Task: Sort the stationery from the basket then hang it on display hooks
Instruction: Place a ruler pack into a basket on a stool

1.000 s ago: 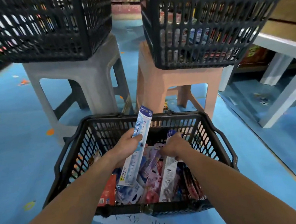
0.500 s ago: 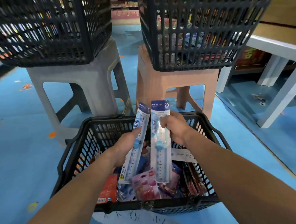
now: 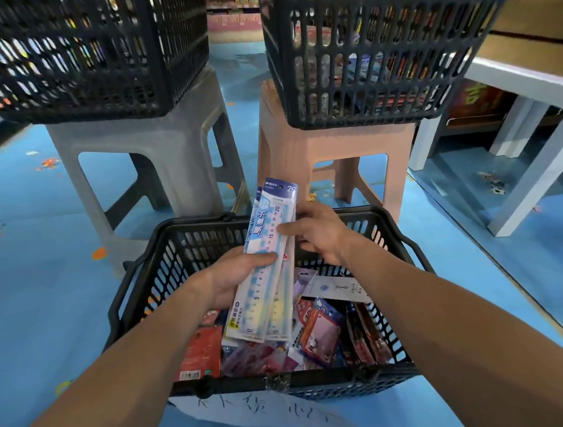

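Observation:
A black plastic basket (image 3: 135,282) stands on the blue floor in front of me, filled with several packs of stationery (image 3: 315,334). Above it I hold two packaged light-blue rulers (image 3: 271,269), stacked one on the other and tilted to the right. My left hand (image 3: 234,276) grips the stack at its middle, thumb across the front. My right hand (image 3: 316,230) is at the stack's upper right edge, thumb on the front of the top ruler and fingers behind it.
Two more black baskets sit on stools beyond: one on a grey stool (image 3: 150,146) at the left, one with goods on a pink stool (image 3: 328,146) at the right. A white shelf frame (image 3: 539,154) stands at the right. A handwritten paper label (image 3: 258,411) hangs on the near basket.
The right hand lifted a second ruler pack out of the basket and brought it over onto the one in the left hand. Both packs now lie stacked in the left hand.

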Tool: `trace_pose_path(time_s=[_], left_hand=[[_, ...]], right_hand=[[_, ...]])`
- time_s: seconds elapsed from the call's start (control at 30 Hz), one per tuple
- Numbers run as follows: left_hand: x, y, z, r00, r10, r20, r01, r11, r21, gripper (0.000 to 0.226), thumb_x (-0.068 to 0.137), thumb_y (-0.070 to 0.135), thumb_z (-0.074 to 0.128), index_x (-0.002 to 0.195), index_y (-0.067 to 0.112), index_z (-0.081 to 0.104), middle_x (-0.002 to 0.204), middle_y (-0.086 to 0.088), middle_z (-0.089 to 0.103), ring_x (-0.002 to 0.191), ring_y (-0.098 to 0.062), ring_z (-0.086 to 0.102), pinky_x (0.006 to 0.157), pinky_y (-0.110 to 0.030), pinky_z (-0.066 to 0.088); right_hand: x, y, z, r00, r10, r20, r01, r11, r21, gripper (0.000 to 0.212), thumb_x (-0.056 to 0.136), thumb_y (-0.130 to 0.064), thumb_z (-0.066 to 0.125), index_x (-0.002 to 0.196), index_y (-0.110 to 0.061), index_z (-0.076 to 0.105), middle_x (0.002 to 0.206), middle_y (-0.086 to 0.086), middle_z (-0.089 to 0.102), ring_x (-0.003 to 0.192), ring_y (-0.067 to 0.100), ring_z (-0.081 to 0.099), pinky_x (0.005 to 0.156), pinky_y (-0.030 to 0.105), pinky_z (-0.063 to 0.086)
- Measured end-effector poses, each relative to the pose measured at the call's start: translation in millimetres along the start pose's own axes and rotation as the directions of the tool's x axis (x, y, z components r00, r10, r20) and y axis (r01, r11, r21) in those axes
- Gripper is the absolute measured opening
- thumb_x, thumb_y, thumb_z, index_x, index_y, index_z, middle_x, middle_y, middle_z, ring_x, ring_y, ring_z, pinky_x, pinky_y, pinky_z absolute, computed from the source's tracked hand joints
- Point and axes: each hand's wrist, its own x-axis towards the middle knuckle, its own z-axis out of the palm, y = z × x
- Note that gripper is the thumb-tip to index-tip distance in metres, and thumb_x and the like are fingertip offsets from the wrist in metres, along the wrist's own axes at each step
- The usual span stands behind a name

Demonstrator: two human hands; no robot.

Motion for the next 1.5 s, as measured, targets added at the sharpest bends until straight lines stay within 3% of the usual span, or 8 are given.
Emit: trace_pose_path(time_s=[0.4,0.53,0.63,0.9,1.0,1.13,1.3,1.5], left_hand=[[12,-6,-7,0.997,-0.053,-0.049,0.049,0.995,-0.086,0.021,0.105,0.024,0.052,0.118,0.011,0.063,0.088,-0.014,0.076,0.074,-0.028,0.073,0.078,-0.041,0.055],[13,-6,-6,1.0,-0.022,-0.02,0.02,0.995,-0.102,0.028,0.104,0.026,0.053,0.121,0.006,0.064,0.092,-0.019,0.074,0.077,-0.032,0.071,0.08,-0.044,0.06],[10,-4,-4,0.999,0.029,-0.037,-0.031,0.998,-0.057,0.016,0.101,0.015,0.057,0.106,0.003,0.066,0.077,-0.017,0.072,0.062,-0.028,0.07,0.06,-0.033,0.058],[0,0,12,0.989,0.146,-0.017,-0.141,0.976,0.166,0.027,0.081,-0.009,0.062,0.105,0.002,0.067,0.084,-0.015,0.07,0.075,-0.025,0.07,0.068,-0.034,0.056],[-2,4,16,0.989,0.145,0.034,-0.145,0.989,0.001,0.04,0.069,0.002,0.061,0.109,0.006,0.061,0.078,-0.018,0.062,0.07,-0.029,0.065,0.071,-0.039,0.053],[-8,11,25,0.973,0.202,0.109,-0.182,0.969,-0.167,0.039,0.069,0.004,0.063,0.107,0.01,0.062,0.084,-0.022,0.058,0.069,-0.032,0.063,0.065,-0.038,0.056],[-15,8,12,0.983,0.108,0.151,-0.08,0.98,-0.183,0.072,0.078,0.032,0.077,0.143,0.014,0.05,0.102,-0.017,0.068,0.081,-0.027,0.07,0.075,-0.039,0.06],[-32,-1,-14,0.959,-0.227,0.17,0.254,0.954,-0.16,0.101,0.077,0.094,0.038,0.114,0.008,0.076,0.115,-0.024,0.071,0.102,-0.047,0.068,0.084,-0.058,0.055]], right_hand=[[15,23,-1,0.958,0.238,0.157,-0.215,0.965,-0.151,0.047,0.098,-0.056,0.057,0.126,-0.019,0.065,0.118,0.006,0.074,0.102,0.023,0.07,0.086,0.037,0.053],[24,23,22,0.967,0.204,0.15,-0.198,0.979,-0.056,0.044,0.094,-0.05,0.065,0.126,-0.02,0.066,0.118,0.006,0.075,0.111,0.027,0.069,0.102,0.047,0.053],[22,21,35,0.981,0.152,0.122,-0.151,0.988,-0.015,0.053,0.083,-0.046,0.079,0.124,-0.015,0.067,0.109,0.007,0.077,0.099,0.027,0.075,0.09,0.046,0.061],[18,17,55,0.995,0.017,-0.101,-0.014,0.999,0.035,0.035,0.069,-0.01,0.086,0.097,0.003,0.069,0.081,0.011,0.073,0.075,0.023,0.072,0.064,0.034,0.061],[12,4,53,0.991,-0.01,-0.134,0.027,0.991,0.131,0.018,0.076,0.005,0.073,0.093,0.0,0.068,0.075,0.011,0.067,0.07,0.022,0.066,0.063,0.032,0.06],[8,-3,54,0.985,-0.03,-0.169,0.066,0.975,0.211,0.057,0.057,-0.009,0.081,0.109,0.006,0.065,0.088,0.021,0.069,0.086,0.038,0.072,0.075,0.06,0.061],[5,-7,53,0.978,-0.055,-0.202,0.102,0.968,0.23,0.084,0.044,-0.024,0.084,0.12,0.001,0.059,0.105,0.024,0.071,0.094,0.037,0.073,0.076,0.054,0.063],[0,-16,56,0.965,-0.095,-0.246,0.167,0.942,0.293,0.06,0.067,-0.012,0.083,0.12,0.001,0.056,0.102,0.016,0.07,0.087,0.027,0.072,0.067,0.038,0.062]])
